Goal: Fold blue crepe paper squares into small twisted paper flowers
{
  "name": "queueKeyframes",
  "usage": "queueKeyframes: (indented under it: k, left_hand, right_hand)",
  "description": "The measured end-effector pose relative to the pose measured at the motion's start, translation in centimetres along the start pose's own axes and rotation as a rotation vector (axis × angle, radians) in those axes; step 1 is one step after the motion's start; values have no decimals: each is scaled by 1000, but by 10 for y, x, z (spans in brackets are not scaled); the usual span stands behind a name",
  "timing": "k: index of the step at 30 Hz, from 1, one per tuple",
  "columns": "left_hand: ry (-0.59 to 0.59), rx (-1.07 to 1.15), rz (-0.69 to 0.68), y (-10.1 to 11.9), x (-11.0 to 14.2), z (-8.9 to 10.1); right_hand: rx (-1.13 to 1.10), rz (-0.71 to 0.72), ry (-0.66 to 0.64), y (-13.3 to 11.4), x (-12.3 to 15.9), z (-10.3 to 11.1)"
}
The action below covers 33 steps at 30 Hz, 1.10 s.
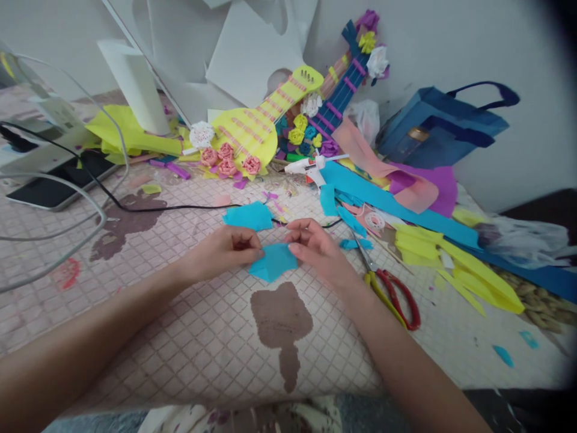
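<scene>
A small piece of blue crepe paper [273, 263] is held up between my two hands over the table. My left hand [229, 246] pinches its left edge between thumb and curled fingers. On the opposite edge, the thumb and fingertips of my right hand [318, 246] grip the same piece. Just behind lies another blue paper stack [249, 216], apart from both hands. To the right of my right hand, scissors [391, 291] with red and yellow handles rest on the table, their blades pointing away from me.
A glue gun [311, 170] lies behind my hands, its black cord [189, 208] crossing the table. Decorated paper guitars [252, 129] lean at the back wall. Yellow crepe strips [478, 276] and a blue bag [444, 126] are at right; a phone [54, 183] is at left.
</scene>
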State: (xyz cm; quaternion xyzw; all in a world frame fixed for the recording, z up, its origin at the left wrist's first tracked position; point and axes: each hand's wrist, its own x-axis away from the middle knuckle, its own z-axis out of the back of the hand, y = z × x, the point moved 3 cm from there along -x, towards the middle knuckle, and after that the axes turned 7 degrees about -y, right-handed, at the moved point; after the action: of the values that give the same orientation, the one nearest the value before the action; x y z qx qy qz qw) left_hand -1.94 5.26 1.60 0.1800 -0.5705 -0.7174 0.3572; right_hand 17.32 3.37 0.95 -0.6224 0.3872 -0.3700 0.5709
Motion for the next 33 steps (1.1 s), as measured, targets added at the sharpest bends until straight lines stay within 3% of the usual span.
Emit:
queueKeyframes:
  k: [5, 12, 19, 22, 27, 33]
  left_hand:
    - [-36, -90, -11, 1, 1, 2]
    - [-150, 45, -9, -4, 3, 1]
    - [70, 139, -5, -15, -6, 9]
    - [156, 141, -35, -14, -10, 9]
    - [358, -219, -201, 0, -2, 11]
    - [194, -591, -417, 12, 7, -12]
  right_hand:
    - [124, 1, -57, 2, 1, -3]
    - [86, 10, 48, 4, 3, -1]
    - [216, -38, -115, 2, 10, -1]
    - [301, -81, -105, 0, 13, 2]
    - [243, -120, -17, 2, 13, 6]
    - [65, -83, 76, 9, 11, 6]
